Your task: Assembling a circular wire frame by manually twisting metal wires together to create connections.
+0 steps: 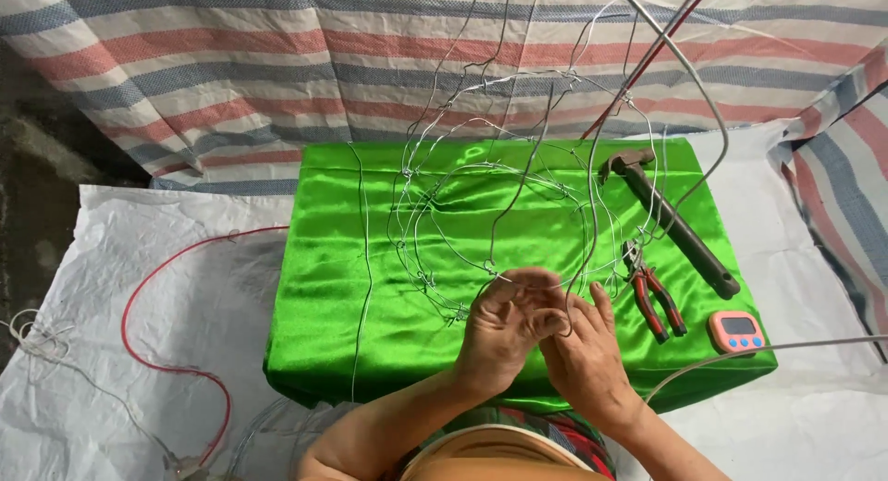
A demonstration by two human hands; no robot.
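pinching a thin silver wire between fingertips, the person's left hand [499,326] sits at the near edge of a wire frame [504,217], a loose cage of bent silver loops standing on the green satin cloth [324,287]. the left hand's fingers are curled and closed on the wire where it meets the lowest ring of the frame. the right hand [585,356] lies just beside it, touching it, fingers partly bent and raised toward the same spot; whether it grips the wire or only steadies it cannot be told, since the left hand covers the contact.

the frame rises from the middle of the cloth and its upper strands run up past the top of the view. a thicker grey wire [703,102] curves down from above on the right and passes beside the frame.

to the right of the hands, red-handled pliers [655,301] lie on the cloth, near the right hand but apart from it. a hammer [671,222] with a dark handle lies diagonally beyond them. a small pink timer [737,331] rests near the cloth's right front corner. a red cable [153,351] loops over the white sheet [102,259] on the left, and striped tarpaulin [231,65] covers the background.
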